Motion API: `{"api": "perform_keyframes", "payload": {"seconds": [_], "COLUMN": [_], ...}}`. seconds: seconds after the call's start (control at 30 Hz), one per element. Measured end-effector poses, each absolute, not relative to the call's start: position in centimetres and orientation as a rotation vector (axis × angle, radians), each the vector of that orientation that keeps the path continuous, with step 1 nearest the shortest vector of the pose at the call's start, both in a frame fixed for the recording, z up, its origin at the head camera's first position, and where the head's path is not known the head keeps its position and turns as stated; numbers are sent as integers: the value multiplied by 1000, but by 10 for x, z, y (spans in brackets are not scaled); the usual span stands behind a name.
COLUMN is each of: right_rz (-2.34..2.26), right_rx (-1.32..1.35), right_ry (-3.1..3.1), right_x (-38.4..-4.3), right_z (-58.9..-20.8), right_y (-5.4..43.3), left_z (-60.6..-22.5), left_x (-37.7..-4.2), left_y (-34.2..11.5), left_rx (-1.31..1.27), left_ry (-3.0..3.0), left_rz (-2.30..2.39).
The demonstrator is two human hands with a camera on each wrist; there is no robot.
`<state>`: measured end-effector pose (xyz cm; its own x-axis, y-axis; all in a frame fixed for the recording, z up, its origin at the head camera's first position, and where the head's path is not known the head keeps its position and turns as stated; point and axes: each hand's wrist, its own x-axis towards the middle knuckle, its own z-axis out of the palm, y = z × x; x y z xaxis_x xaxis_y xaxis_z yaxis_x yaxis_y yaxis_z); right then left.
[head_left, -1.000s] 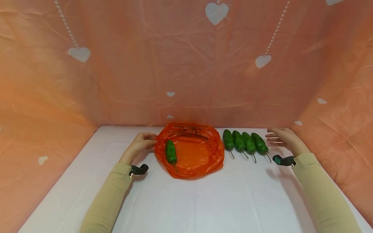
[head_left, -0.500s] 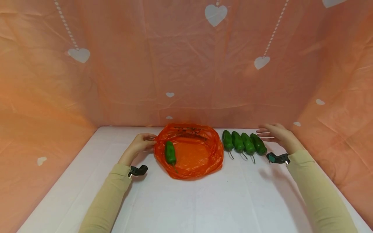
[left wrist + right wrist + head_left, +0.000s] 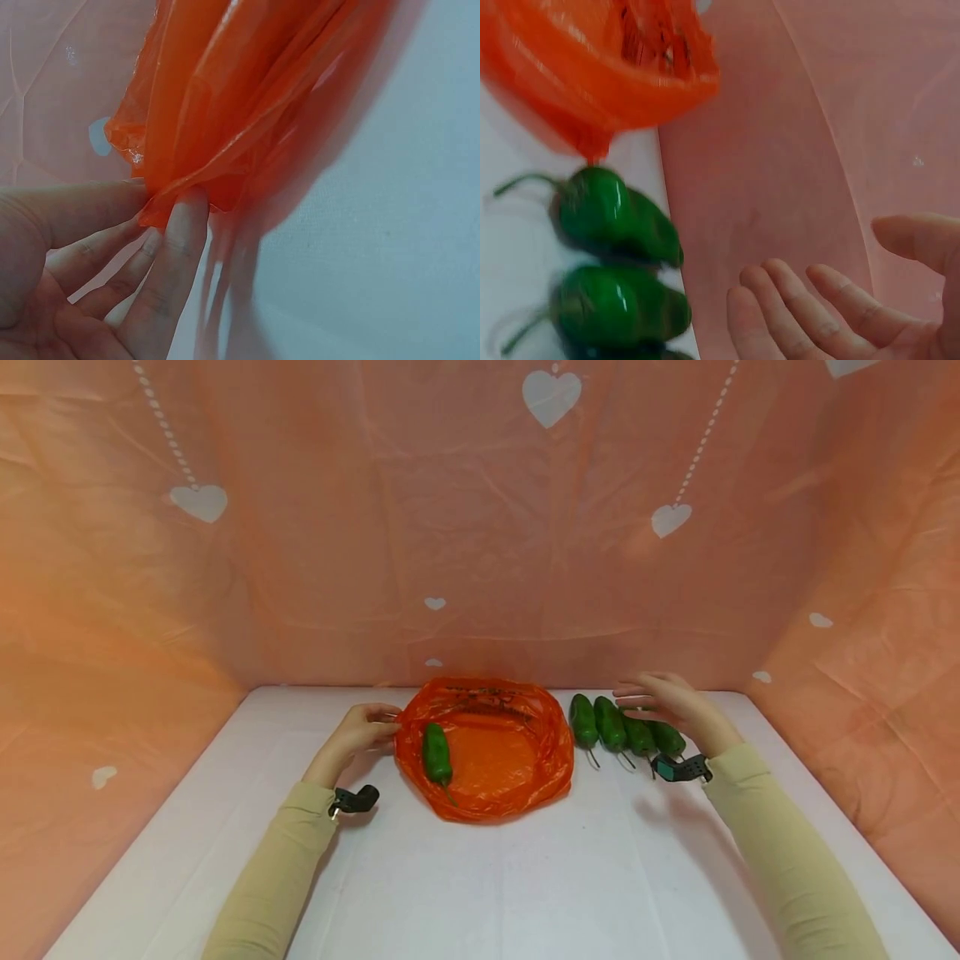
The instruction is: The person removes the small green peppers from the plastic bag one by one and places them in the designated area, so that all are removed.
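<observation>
An orange plastic bag (image 3: 495,764) lies with its mouth spread wide, and one green pepper (image 3: 437,753) rests inside at its left. My left hand (image 3: 356,737) pinches the bag's left rim; in the left wrist view the thumb and fingers meet on the gathered orange film (image 3: 214,97). Several green peppers stand in a row to the right of the bag, the nearest pepper (image 3: 582,722) beside its rim. Over the right end of that row hovers my right hand (image 3: 671,703), fingers spread and holding nothing, partly covering the peppers there. In the right wrist view two peppers show plainly, including one (image 3: 619,214) below the bag.
A white cloth (image 3: 480,885) covers the table. Behind it and at both sides rise orange-pink sheets (image 3: 487,543) with pale hearts. Each wrist carries a dark camera, such as the left camera (image 3: 355,799).
My right hand has moved left from beside the pepper row to above its right part. The left hand stays at the bag's rim, and the peppers keep their places.
</observation>
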<state>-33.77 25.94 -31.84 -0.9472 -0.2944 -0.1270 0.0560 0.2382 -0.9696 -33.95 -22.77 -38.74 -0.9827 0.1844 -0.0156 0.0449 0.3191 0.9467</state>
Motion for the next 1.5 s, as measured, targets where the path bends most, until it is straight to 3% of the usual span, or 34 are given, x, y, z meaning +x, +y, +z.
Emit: {"api": "perform_keyframes", "payload": {"seconds": [1.5], "right_rz": [-1752], "right_rx": [-391], "right_ry": [1995], "right_x": [-342], "right_z": [-337], "right_y": [137], "left_z": [-385], "left_x": [-339], "left_y": [-227], "left_rx": [214], "left_ry": [2453], "left_rz": [1744]}}
